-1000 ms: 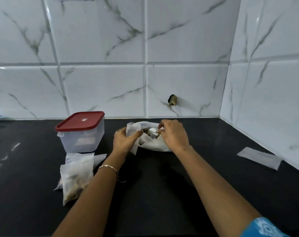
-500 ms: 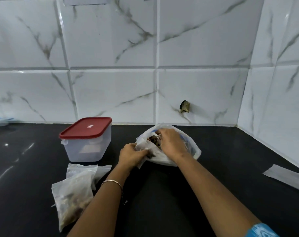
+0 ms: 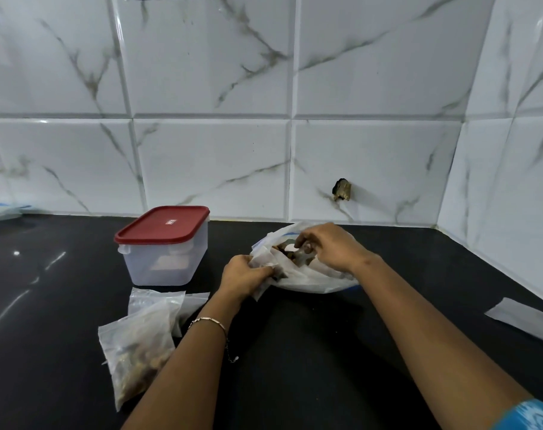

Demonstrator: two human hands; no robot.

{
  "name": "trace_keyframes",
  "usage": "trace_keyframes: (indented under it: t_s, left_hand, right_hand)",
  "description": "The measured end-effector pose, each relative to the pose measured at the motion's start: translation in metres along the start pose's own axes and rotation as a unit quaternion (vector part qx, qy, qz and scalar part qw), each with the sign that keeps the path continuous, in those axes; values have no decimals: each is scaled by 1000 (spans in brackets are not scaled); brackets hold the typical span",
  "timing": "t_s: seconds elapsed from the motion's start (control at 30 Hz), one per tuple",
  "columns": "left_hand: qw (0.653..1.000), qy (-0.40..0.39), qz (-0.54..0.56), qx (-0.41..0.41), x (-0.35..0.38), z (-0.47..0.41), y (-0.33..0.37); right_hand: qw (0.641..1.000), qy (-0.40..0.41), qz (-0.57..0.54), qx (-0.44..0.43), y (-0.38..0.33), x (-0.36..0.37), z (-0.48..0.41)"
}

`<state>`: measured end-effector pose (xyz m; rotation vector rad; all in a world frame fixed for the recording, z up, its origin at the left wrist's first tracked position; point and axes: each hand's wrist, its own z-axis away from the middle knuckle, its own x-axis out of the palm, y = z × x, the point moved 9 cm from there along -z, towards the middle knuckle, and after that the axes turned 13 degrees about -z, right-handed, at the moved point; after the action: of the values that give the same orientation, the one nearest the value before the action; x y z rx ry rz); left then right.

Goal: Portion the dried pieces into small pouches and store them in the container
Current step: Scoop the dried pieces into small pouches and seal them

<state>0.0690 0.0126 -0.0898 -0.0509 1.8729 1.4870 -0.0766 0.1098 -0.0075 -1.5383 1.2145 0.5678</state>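
A large white plastic bag [image 3: 307,279] of brown dried pieces [image 3: 284,247] lies on the black counter near the wall. My left hand [image 3: 243,276] grips a small clear pouch [image 3: 264,262] at the bag's near left edge. My right hand [image 3: 329,248] reaches into the bag's mouth, fingers curled round some dried pieces. A clear container [image 3: 164,256] with a red lid [image 3: 163,225] stands shut to the left. In front of it lie two filled small pouches [image 3: 139,346].
White marble-pattern tiles form the back and right walls, meeting in a corner at the right. A flat empty pouch [image 3: 524,319] lies on the black counter [image 3: 295,352] at the far right. A dark broken spot [image 3: 342,190] marks the back wall.
My right hand has gone deeper into the bag and closed on dried pieces. The bag's mouth has spread wider. The camera has tilted so everything sits lower in view.
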Motion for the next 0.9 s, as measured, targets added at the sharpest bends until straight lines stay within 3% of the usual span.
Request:
trace_keyframes:
  t_s: [0.13,0.37,0.9]
  left_hand:
    - [1000,-20,-6,-4,2,-1,-1]
    - [1000,-6,-8,6,1,-1,0]
    - [999,-27,-27,11,3,3,5]
  right_hand:
    - [998,27,-63,1,0,-10,0]
    - [999,51,17,-2,-4,28,-13]
    - [997,-31,-64,-2,3,18,-13]
